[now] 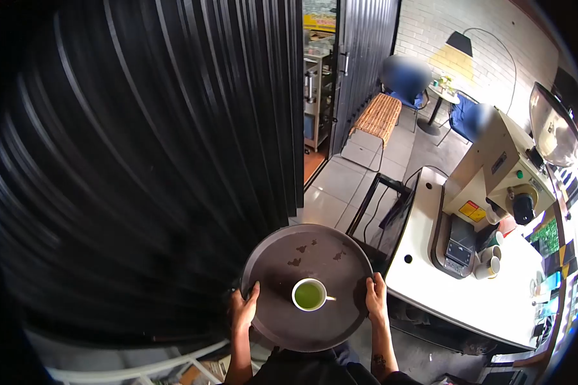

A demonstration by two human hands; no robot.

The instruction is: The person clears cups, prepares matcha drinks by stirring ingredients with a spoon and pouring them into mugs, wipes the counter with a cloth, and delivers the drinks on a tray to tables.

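Observation:
A round dark brown tray (282,256) is held level in front of my body. My left hand (245,307) grips its left rim, thumb over the top edge. On the opposite rim, my right hand (376,296) is closed the same way. Near the tray's middle stands a white cup (295,296) with green liquid (309,296) in it, its handle pointing right. Several dark wet-looking marks lie on the tray's far part. The fingers under the rim are hidden on both sides.
Black corrugated shutter panels (173,128) rise on the left, with a narrow doorway (318,96) ahead. To the right, a white counter (424,256) carries a large grinder (494,167), a scale (459,240) and stacked cups (488,266). Beyond are a wicker bench (377,119) and seated people.

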